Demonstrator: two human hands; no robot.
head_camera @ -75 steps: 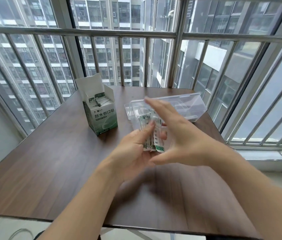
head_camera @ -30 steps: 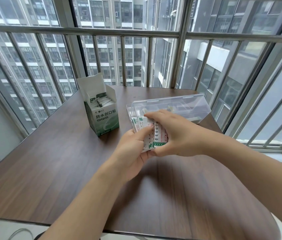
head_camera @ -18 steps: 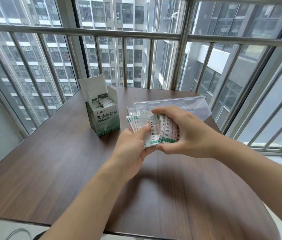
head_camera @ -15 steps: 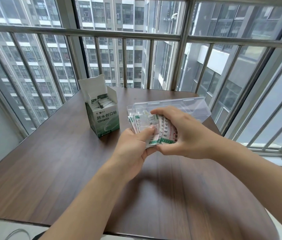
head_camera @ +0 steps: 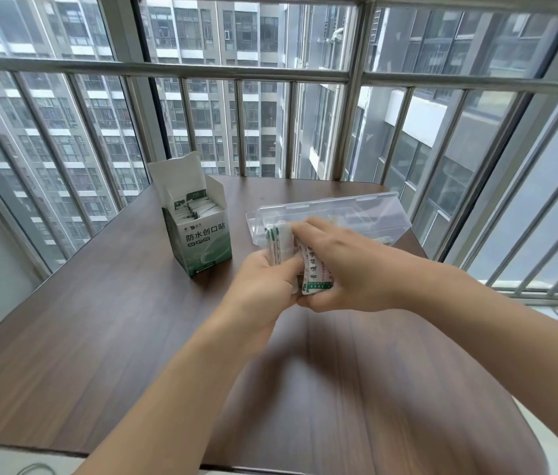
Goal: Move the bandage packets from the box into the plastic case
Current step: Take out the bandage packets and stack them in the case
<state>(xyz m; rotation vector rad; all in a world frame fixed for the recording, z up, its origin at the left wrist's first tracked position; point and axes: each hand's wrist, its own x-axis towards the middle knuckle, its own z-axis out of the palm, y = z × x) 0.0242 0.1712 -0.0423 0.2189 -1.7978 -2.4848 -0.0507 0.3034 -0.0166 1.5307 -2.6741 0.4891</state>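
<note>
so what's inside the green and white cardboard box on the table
White bandage packets stand packed upright inside the open green and white cardboard box, only their top edges showing. The box walls hide how far down they go and how many there are.

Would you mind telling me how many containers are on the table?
2: an open green box standing left of the hands, and a clear plastic case lying behind them, partly hidden by the right hand.
</note>
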